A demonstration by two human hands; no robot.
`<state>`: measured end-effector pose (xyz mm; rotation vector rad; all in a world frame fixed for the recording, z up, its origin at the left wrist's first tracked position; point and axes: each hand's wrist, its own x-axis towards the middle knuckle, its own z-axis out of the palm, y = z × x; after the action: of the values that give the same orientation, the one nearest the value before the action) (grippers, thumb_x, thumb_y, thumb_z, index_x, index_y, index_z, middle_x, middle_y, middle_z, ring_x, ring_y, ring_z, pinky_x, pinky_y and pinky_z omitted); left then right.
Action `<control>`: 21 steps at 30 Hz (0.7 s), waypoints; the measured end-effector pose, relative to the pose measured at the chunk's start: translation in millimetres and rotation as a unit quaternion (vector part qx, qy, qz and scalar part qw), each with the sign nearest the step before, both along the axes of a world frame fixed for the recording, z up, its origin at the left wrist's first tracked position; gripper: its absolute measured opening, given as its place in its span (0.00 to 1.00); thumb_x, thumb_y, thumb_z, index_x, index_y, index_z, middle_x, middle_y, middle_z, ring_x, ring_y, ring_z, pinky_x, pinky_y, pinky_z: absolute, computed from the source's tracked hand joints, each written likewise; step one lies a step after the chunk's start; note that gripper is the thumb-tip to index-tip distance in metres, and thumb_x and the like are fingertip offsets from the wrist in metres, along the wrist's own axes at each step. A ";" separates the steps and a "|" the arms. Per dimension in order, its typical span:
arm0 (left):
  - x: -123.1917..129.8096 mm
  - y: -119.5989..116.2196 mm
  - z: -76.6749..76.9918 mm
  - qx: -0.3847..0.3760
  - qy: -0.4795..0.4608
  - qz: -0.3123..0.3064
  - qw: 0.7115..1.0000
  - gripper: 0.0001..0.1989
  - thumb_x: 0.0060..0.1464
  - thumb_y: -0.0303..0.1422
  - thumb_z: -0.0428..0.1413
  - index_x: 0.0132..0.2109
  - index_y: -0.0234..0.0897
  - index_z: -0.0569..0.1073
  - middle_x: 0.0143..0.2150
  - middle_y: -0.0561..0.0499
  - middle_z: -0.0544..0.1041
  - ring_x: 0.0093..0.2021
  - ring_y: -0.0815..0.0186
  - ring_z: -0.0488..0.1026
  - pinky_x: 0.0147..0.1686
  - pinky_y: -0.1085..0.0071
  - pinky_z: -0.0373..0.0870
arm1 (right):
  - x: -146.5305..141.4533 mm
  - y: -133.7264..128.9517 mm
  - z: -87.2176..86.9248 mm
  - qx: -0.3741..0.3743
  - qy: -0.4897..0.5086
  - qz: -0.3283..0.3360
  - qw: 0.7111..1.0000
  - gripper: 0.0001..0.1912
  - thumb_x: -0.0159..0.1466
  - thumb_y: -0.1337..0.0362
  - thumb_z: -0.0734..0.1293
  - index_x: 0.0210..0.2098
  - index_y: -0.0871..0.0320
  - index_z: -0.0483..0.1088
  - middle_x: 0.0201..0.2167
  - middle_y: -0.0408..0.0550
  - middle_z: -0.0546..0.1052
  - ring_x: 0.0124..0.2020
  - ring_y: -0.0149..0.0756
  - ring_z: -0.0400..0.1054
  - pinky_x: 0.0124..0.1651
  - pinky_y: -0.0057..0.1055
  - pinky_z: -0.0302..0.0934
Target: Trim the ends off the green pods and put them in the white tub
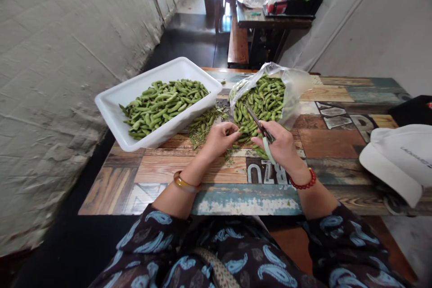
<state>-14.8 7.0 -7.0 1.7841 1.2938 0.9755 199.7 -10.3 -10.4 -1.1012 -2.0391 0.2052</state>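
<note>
My left hand (221, 138) pinches the end of a green edamame pod at the near edge of a heap. In my right hand (281, 141) is a pair of scissors (255, 118) with pale green handles, its blades pointing up and left over the pods. The heap of edamame pods (266, 94) spills toward me from a clear plastic bag (290, 94) lying on its side. To the left stands a white plastic tub (184, 121) partly filled with more pods (162, 105). Between tub and bag lies a pile of trimmed stems and scraps (201, 129).
Everything rests on a patchwork wood-patterned table (332, 141). A white cap (400, 157) sits at the right edge. A rough pale wall (67, 54) runs along the left. Farther back are a bench (238, 40) and another table (251, 17) with assorted items.
</note>
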 end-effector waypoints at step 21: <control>-3.4 -10.4 15.7 -0.082 -0.217 -0.018 0.972 0.12 0.48 0.37 0.65 0.30 0.34 0.71 0.29 0.54 0.70 0.32 0.69 0.64 0.36 0.74 0.62 | -0.4 -3.8 7.4 -0.043 -0.043 0.076 0.995 0.26 0.63 0.53 0.71 0.58 0.54 0.68 0.45 0.54 0.76 0.43 0.45 0.73 0.44 0.40 0.71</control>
<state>-18.1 -3.4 8.7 1.3659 1.0263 1.1264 199.3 -14.1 -3.1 -1.0231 -2.2109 0.3308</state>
